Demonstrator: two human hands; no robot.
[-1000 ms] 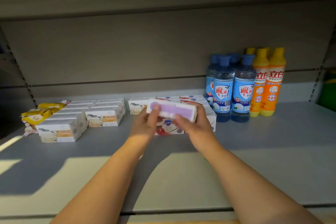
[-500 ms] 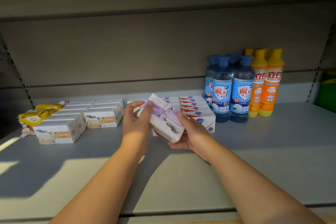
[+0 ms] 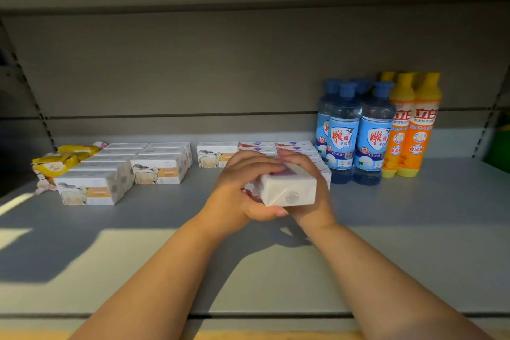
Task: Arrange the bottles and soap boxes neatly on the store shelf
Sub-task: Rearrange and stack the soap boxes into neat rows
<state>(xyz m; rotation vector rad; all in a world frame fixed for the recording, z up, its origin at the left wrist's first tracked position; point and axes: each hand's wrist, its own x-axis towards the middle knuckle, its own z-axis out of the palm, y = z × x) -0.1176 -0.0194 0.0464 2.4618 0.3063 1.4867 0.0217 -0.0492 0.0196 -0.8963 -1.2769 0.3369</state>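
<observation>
a person tidies a store shelf (image 3: 414, 215), both bare forearms reaching in from the near edge. far to the left of the hands, yellow packets (image 3: 59, 161) lie heaped at the shelf's end, touching a block of sheep-printed soap boxes (image 3: 93, 188) laid flat in two rows that run back toward the grey back panel (image 3: 193, 63). a lone sheep box (image 3: 216, 153) sits apart from the block, just beyond and left of the left hand's knuckles. the left hand (image 3: 237, 196) curls its fingers over the top of a white soap box (image 3: 288, 190), thumb tucked under the near bottom edge. the box is held between both hands, its plain end with a round seal facing the camera and a strip of purple showing on its top face. the right hand (image 3: 323, 199) wraps it from the other side, fingers laid over the top and meeting those of the left; its palm is hidden behind the box. directly behind the hands, red-and-white soap boxes (image 3: 259, 146) lie in rows reaching to the back. just right of the right hand stand blue bottles (image 3: 343, 146), upright and clustered, and just beside them, farther right, orange bottles (image 3: 422, 130) with yellow caps. a band of sunlight (image 3: 82, 270) crosses the shelf beneath the forearms.
</observation>
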